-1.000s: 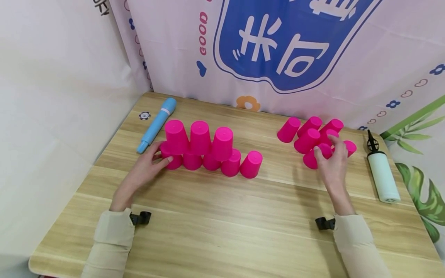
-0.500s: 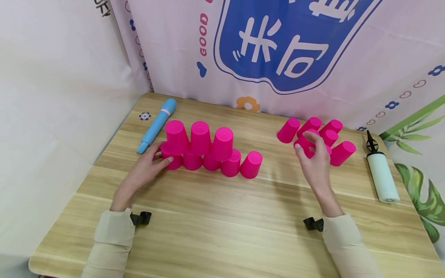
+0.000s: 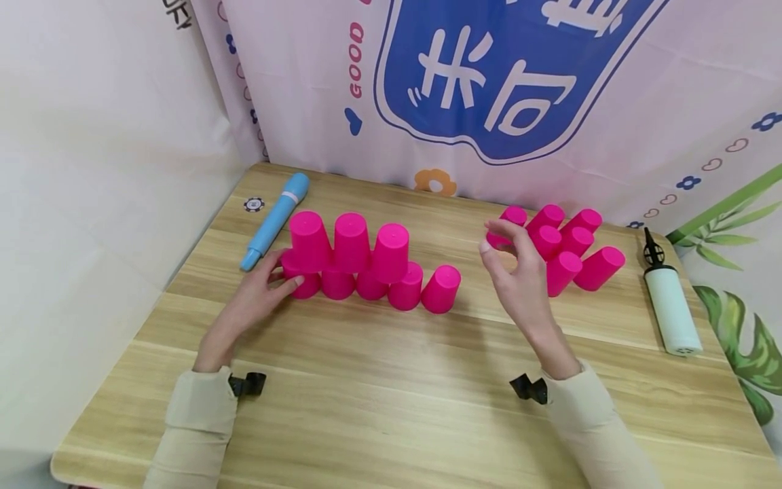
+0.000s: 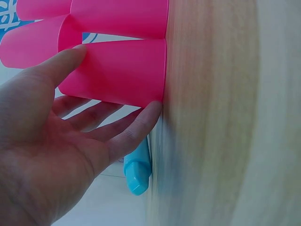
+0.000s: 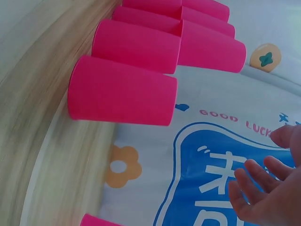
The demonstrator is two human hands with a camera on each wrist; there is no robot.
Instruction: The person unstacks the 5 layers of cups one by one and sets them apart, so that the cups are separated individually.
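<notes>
My left hand (image 3: 259, 295) is at the left end of a row of upside-down pink cups, its thumb and fingers on either side of the end cup (image 4: 117, 70). Three more pink cups (image 3: 351, 241) stand on top of that row, toward its left. At the row's right end, one cup (image 3: 442, 290) has none above it. My right hand (image 3: 519, 282) hovers between the row and a group of loose pink cups (image 3: 563, 270), thumb and fingers bent and apart, holding nothing. It partly hides the group's left cup (image 3: 515, 216).
A blue pen-shaped tube (image 3: 275, 221) lies behind the left hand, near a small round chip (image 3: 253, 204). On the right lies a pale green hand pump (image 3: 674, 309) with a black nozzle. A printed cloth (image 3: 305, 88) hangs along the table's back edge.
My right hand has moved left, from over the loose cups to the space beside them, with nothing in it. The left hand and the stacked cups have stayed still.
</notes>
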